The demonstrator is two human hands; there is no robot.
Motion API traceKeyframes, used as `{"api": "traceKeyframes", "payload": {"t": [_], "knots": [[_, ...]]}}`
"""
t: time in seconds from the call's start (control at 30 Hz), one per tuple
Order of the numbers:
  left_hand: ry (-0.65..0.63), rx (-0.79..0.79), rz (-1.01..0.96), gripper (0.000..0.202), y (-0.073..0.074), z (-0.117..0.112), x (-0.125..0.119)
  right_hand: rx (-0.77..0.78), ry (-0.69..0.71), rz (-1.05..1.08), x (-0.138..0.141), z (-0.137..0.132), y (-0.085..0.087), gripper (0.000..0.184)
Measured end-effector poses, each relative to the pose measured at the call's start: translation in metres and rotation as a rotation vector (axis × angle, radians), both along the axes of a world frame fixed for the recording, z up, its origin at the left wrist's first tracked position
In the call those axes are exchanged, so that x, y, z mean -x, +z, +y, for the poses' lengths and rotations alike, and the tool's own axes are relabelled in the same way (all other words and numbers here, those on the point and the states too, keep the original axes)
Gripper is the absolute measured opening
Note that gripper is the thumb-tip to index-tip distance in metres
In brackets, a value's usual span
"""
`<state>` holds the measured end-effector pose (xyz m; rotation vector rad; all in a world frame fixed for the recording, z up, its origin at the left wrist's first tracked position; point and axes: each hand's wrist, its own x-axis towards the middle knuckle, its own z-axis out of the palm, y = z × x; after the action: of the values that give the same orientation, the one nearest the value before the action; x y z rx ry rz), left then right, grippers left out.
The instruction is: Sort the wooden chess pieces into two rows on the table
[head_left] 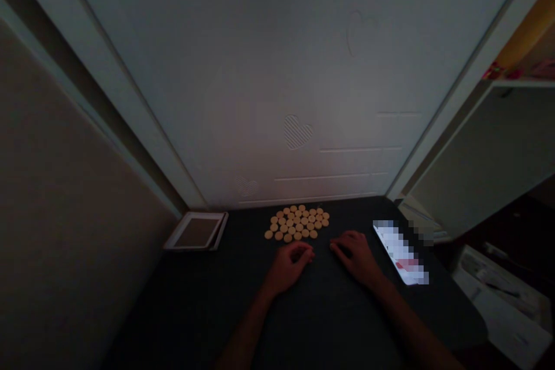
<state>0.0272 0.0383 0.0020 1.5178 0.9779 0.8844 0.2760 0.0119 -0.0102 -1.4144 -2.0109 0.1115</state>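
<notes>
My left hand (289,263) is half curled, thumb near fingertips, just on the near side of the clustered small round tan discs (290,223) — whether it grips one, I can't tell. My right hand (356,254) is loosely half open, nothing visible in it. A careless knuckle could scatter discs across this dark counter (208,300) — dim room, white heart-embossed panel (260,69) behind.

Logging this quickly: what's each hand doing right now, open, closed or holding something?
Left hand: loosely curled near the tan round discs; whether it holds one cannot be told.
Right hand: partly open, nothing visibly held.
</notes>
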Motion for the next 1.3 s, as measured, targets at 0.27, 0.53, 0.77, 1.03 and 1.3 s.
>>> {"api": "traceKeyframes", "payload": {"t": [0.27, 0.53, 0.77, 1.03, 1.3], "knots": [[-0.009, 0.001, 0.017, 0.024, 0.003, 0.0, 0.0, -0.013, -0.069, 0.008, -0.001, 0.007, -0.006, 0.022], [-0.024, -0.028, 0.048, 0.024, -0.004, 0.002, 0.001, 0.017, -0.122, 0.008, -0.003, 0.008, -0.01, 0.02], [-0.023, -0.03, 0.051, 0.024, -0.003, 0.002, 0.001, -0.019, -0.117, 0.012, 0.0, 0.002, -0.01, 0.028], [-0.021, -0.023, 0.035, 0.024, -0.001, 0.001, 0.0, -0.028, -0.11, 0.011, -0.003, 0.004, -0.014, 0.024], [-0.024, -0.026, 0.04, 0.023, 0.002, 0.0, 0.001, -0.028, -0.117, 0.04, -0.006, 0.001, -0.014, 0.021]]}}
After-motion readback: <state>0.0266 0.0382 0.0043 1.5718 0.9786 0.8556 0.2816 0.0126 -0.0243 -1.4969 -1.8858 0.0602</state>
